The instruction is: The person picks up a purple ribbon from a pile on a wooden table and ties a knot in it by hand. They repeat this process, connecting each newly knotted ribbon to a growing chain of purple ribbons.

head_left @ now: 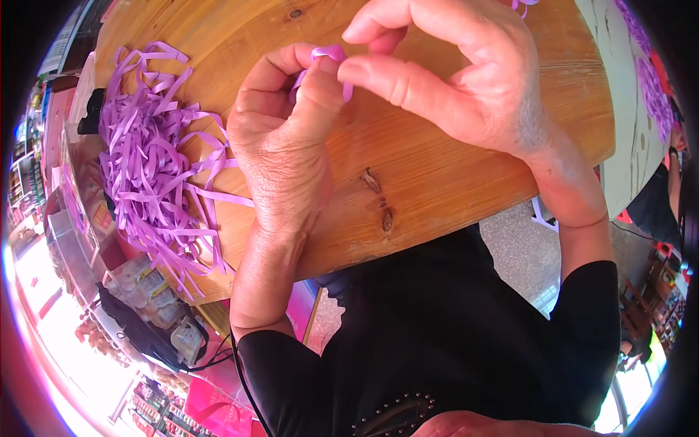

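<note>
- From my remote station I watch through the head view: two bare hands work above a wooden counter.
- Left grip: narrow, holding a short piece of purple ribbon pinched between thumb and bent forefinger.
- Ribbon position: at the left fingertips, above the counter's far half; it bends into a small loop over the thumb tip, and one strand hangs down just beside the right thumb.
- Right grip: thumb and forefinger tips stand apart with a narrow gap between them, close to the left thumb. I cannot tell whether the right thumb touches the ribbon.
- To the left on the counter I note a tangled ribbon pile, also purple; a few strands stray toward the left wrist, and some lie over the counter's near edge.
- A scrap of purple shows at the upper edge, past the right hand.
- At right, beside the counter, I log a pale surface with more purple strips along its far side.
- Below the near edge: the wearer's black top and a patch of grey floor.
</note>
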A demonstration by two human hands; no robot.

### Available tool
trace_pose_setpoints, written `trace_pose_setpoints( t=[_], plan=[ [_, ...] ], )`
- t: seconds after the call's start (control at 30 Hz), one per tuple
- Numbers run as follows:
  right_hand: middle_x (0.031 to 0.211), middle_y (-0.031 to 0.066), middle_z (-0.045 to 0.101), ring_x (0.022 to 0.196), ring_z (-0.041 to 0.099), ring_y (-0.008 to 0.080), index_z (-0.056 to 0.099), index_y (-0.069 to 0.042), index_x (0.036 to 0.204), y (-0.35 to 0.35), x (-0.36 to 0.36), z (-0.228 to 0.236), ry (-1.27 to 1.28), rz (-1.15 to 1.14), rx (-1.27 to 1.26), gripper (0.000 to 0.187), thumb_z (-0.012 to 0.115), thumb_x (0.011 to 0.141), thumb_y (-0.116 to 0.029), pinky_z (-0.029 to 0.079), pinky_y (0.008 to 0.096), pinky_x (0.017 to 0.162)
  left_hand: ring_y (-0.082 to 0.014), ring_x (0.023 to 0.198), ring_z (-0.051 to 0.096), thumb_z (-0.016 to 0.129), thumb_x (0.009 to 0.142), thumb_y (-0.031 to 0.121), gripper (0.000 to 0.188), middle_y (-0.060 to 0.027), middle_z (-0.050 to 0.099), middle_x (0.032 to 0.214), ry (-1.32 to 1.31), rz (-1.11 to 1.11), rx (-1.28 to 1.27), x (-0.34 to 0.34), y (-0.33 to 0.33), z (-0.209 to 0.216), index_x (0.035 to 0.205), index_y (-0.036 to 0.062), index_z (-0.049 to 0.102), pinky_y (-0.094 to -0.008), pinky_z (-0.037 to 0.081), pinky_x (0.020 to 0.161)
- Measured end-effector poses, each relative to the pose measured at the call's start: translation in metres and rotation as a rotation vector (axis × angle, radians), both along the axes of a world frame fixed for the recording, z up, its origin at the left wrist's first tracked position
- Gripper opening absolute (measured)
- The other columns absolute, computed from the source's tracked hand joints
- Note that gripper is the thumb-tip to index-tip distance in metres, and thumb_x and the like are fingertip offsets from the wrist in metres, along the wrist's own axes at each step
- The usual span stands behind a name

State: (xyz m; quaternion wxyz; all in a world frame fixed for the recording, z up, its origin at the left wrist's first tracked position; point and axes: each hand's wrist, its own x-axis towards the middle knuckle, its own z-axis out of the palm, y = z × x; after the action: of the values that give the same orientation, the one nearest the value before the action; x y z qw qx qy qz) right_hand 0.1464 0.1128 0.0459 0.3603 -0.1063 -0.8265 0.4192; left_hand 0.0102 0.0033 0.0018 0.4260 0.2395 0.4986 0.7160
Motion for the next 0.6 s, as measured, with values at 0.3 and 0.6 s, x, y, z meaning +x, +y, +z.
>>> trace_pose_setpoints(
  t=[0.3,0.6],
  plan=[
    [0.081,0.0078,0.064,0.073,0.062,0.0142,0.063,0.001,0.087,0.024,-0.020,-0.046,0.382,0.174,0.353,0.012,0.066,0.084,-0.010,0.047,0.0224,0.063,-0.0011,0.072,0.049,0.064,0.086,0.005,0.013,0.0023,0.060,0.083,0.242,-0.016,0.042,0.001,-0.003,-0.003,0.097,-0.0017,0.060,-0.0141,0.040,0.064],
    [0.080,0.0059,0.063,0.073,0.058,0.0095,0.061,0.002,0.089,0.020,-0.009,-0.034,0.246,0.277,0.137,0.014,0.063,0.085,-0.011,0.047,0.0208,0.066,-0.0122,0.084,0.054,0.056,0.091,0.006,0.014,-0.0062,0.061,0.094,-0.139,-0.165,0.137,0.000,-0.004,-0.001,0.103,-0.0017,0.059,-0.0270,0.043,0.081]
  ],
)
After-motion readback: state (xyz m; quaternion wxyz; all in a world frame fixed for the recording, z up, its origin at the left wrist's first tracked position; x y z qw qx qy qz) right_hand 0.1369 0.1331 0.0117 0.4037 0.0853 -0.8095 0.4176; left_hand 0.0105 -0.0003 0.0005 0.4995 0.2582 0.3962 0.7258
